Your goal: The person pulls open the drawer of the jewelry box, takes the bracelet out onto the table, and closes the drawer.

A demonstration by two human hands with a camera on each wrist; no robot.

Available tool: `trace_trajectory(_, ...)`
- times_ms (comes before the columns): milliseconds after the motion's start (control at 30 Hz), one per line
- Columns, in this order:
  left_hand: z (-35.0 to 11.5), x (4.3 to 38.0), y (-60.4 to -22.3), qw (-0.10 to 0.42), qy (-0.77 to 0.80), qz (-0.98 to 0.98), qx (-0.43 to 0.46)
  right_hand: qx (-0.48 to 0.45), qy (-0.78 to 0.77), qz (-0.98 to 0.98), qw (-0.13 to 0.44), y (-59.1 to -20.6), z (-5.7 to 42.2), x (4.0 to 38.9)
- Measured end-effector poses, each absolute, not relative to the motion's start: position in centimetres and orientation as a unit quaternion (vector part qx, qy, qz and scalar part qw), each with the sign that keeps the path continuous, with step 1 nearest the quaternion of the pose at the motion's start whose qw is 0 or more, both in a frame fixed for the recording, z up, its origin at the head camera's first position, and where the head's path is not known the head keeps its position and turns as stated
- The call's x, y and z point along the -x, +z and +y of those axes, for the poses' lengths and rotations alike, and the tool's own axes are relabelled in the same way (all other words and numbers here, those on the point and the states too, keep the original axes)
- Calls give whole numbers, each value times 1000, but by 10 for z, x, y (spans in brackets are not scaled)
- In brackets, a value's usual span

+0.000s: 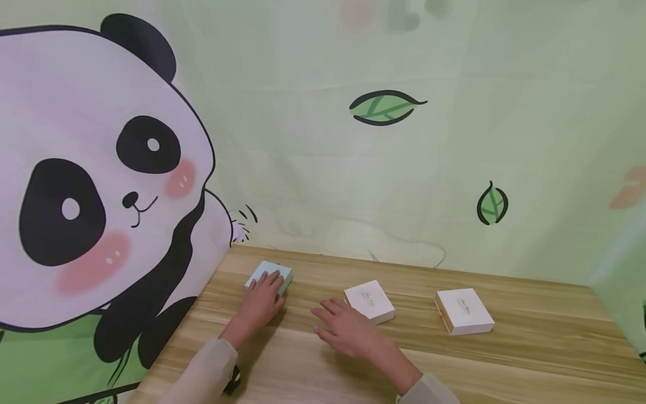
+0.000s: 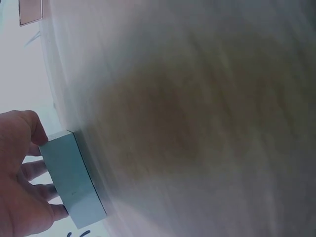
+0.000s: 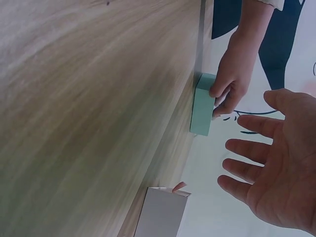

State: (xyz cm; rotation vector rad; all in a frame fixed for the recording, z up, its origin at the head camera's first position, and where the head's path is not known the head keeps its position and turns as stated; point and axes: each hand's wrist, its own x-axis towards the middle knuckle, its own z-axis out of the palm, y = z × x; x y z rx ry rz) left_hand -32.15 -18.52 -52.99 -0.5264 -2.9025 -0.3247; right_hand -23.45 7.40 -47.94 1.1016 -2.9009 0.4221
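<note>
At the left of the table lies a light blue box (image 1: 284, 279), flat and square. My left hand (image 1: 261, 303) rests on its top with the fingers spread; in the left wrist view the fingertips touch the top of the box (image 2: 74, 180). My right hand (image 1: 348, 331) has its fingers extended and holds nothing. It hovers over the table, overlapping the near left edge of a white box (image 1: 370, 300) in the head view. From the right wrist, its palm and spread fingers show apart from a box with a small ribbon tab (image 3: 160, 215).
Another white box (image 1: 464, 311) with faint lettering lies further right on the wooden table (image 1: 545, 336). A cloth wall with a panda print (image 1: 166, 106) and leaf prints stands behind. Something small, black and yellow (image 1: 233, 380), shows beside the left sleeve.
</note>
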Motion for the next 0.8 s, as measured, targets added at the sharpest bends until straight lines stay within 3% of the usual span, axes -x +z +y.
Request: trace_trajectory(800, -197, 328, -524, 63, -105, -976, 178, -346, 144, -927, -3, -476, 73, 232)
